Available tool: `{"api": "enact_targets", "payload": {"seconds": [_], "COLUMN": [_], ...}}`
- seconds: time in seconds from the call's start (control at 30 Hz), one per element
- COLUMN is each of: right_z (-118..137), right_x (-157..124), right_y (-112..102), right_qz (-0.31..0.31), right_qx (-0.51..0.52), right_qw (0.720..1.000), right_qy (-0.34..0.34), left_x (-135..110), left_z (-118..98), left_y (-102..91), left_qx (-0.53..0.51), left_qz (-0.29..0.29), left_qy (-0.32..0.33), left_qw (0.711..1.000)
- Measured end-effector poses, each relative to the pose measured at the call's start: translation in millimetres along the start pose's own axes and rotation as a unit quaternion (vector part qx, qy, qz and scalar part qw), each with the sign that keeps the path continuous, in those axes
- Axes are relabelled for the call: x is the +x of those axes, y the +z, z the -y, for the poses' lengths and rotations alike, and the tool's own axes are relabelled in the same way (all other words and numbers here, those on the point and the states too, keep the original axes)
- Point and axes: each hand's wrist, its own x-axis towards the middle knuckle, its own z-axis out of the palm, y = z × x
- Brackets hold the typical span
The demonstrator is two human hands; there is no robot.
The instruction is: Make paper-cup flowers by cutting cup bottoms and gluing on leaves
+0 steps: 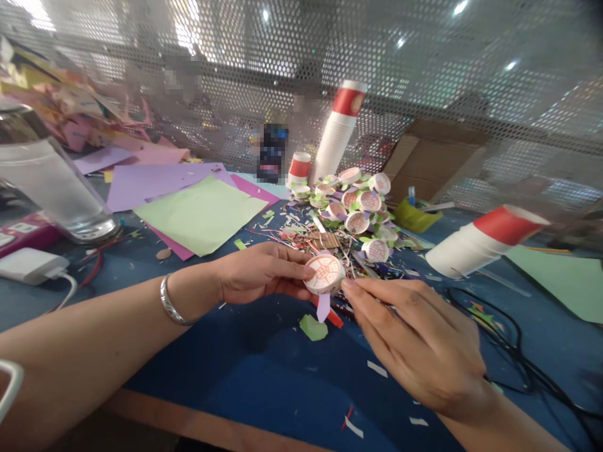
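My left hand [268,273] pinches a cut-off paper cup base [325,271] between thumb and fingers. The base is white with an orange line pattern, and a purple paper strip [323,307] hangs from its lower edge. The fingers of my right hand [419,333] are pressed together at its right rim; whatever they hold is too small or hidden to make out. Just below lies a green paper scrap [313,328] on the table, and a red object [335,319] shows partly behind the purple strip.
Similar patterned cup bases [357,223] are heaped behind my hands among paper shreds. Beyond stands a tall stack of paper cups [336,135]. More cups [485,242] lean at right near black cables [513,339]. Green paper [202,213] and a water glass [51,182] are at left.
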Motion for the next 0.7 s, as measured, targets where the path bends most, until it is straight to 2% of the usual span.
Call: {"api": "enact_targets", "payload": {"seconds": [0.3, 0.5, 0.6, 0.7], "right_z": [0, 4, 6, 8], "right_x": [2, 3, 3, 2], "right_y": [-1, -1, 6, 12], "right_qz": [-0.003, -0.018, 0.028, 0.108], "right_qx": [0.002, 0.046, 0.11, 0.173], "right_qw": [1.0, 0.998, 0.991, 0.974], "right_qy": [0.0, 0.031, 0.071, 0.097], "left_x": [0, 4, 3, 2], "left_z": [-2, -9, -12, -13], "left_y": [3.0, -2.6, -6.6, -6.5], "left_qx": [0.005, -0.003, 0.007, 0.02], "left_qz": [-0.014, -0.118, -0.161, -0.162], "left_qy": [-0.004, 0.065, 0.083, 0.084], "left_qw": [1.0, 0.991, 0.983, 0.983]}}
